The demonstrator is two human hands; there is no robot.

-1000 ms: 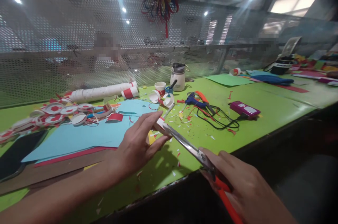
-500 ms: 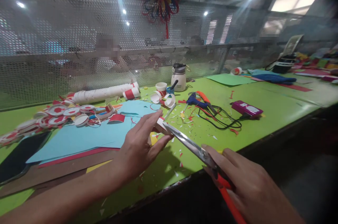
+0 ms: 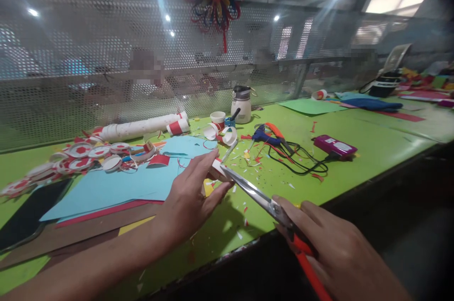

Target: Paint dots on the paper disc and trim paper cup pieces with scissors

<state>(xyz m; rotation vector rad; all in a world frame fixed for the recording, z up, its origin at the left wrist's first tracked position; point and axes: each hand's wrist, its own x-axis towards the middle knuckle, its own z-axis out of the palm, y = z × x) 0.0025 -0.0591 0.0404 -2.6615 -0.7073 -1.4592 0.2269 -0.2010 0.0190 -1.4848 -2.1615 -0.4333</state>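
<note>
Left hand point(image 3: 189, 202) pinches a small white paper cup piece point(image 3: 217, 168) between thumb and fingers, mostly hidden by the fingers, shape hard to make out. Right hand point(image 3: 333, 253) grips the orange handles of the scissors point(image 3: 255, 194); handles largely covered and cut off at the bottom edge. Long shiny steel blades, tips at the piece; open or closed unclear. All this over the front edge of the glossy green table point(image 3: 354, 135), littered with paper scraps. Flat blue paper sheet point(image 3: 117, 185) just left of the hand. Blue glue gun point(image 3: 264, 136) with black cord behind, magenta box point(image 3: 333, 146) beside it. Perforated metal screen point(image 3: 88, 79) at back; figures behind it blurred.
</note>
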